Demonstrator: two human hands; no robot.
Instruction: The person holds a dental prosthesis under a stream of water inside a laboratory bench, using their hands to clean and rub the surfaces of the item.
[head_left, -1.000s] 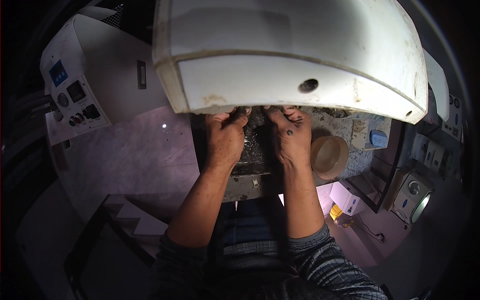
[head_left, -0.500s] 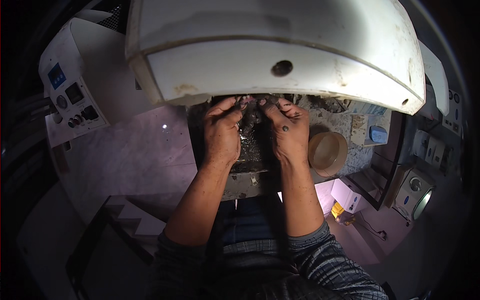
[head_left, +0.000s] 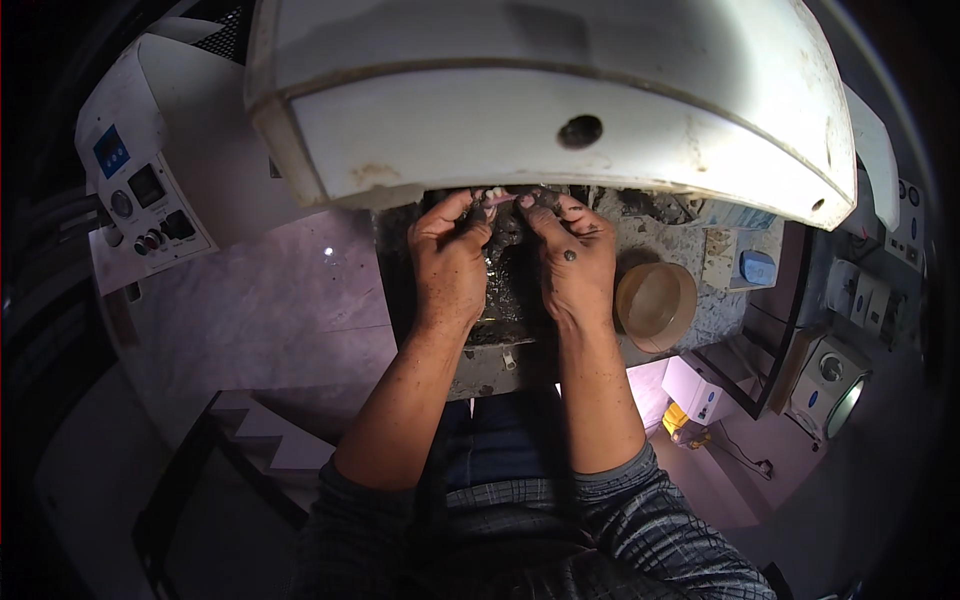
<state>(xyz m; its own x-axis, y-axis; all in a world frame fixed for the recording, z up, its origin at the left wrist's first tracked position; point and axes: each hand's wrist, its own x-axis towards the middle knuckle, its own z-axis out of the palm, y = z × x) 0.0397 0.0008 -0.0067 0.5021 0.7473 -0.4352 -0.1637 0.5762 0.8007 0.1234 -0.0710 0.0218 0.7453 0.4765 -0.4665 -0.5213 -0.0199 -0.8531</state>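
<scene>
A small denture (head_left: 500,198), pink with whitish teeth, is held at the front edge of a white machine hood (head_left: 430,125). My left hand (head_left: 447,262) pinches its left side between thumb and fingers. On the other side, my right hand (head_left: 580,262) grips it with the thumb on top. Dark wet grit coats the fingertips, and a grey blob sticks to the back of my right hand. Below the denture lies a dark tray (head_left: 505,330) of wet, gritty slurry. The hood hides whatever is further in.
Right of my right hand stands a round tan bowl (head_left: 655,308) on the splashed bench. Beyond it, a blue block (head_left: 757,267) sits in a pale box. A white machine with a control panel (head_left: 147,205) stands at left. The hood overhangs both hands.
The denture shows a little more from under the hood, its whitish teeth now plainer. My left hand has shifted very slightly; both hands keep their hold.
</scene>
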